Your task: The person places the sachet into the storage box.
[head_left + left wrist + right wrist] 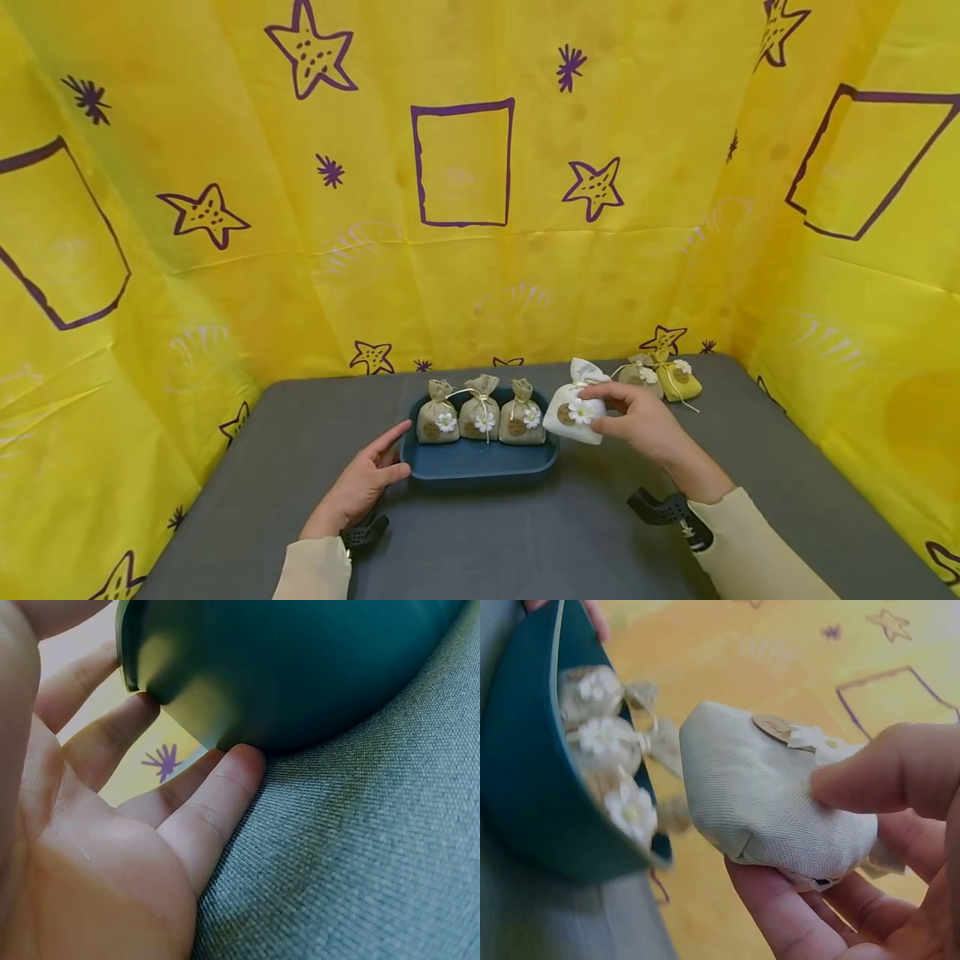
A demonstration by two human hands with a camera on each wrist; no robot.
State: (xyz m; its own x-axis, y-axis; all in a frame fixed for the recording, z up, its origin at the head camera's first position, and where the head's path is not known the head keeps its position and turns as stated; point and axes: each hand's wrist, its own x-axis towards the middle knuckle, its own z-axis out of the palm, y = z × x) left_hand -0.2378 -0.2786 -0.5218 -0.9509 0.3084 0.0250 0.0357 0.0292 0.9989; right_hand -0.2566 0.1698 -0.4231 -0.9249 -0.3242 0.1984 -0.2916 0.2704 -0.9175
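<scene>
My right hand (pixel 637 417) pinches a white drawstring sachet (pixel 567 421) between thumb and fingers, just off the right end of a dark blue tray (pixel 480 467). A daisy and a round brown tag decorate the sachet's front; the right wrist view shows its pale woven base (pixel 772 802). My left hand (pixel 360 483) rests at the tray's left end, its fairly straight fingers (pixel 217 802) touching the outer wall (pixel 300 675). Three beige sachets (pixel 480 417) stand side by side along the back of the tray, each with a daisy and brown tag.
Behind my right hand, a beige sachet (pixel 637 375) and a yellow sachet (pixel 681 383) lie near the back right of the grey tabletop (pixel 525 550). A yellow patterned cloth (pixel 465 292) hangs along the back and both sides of the table.
</scene>
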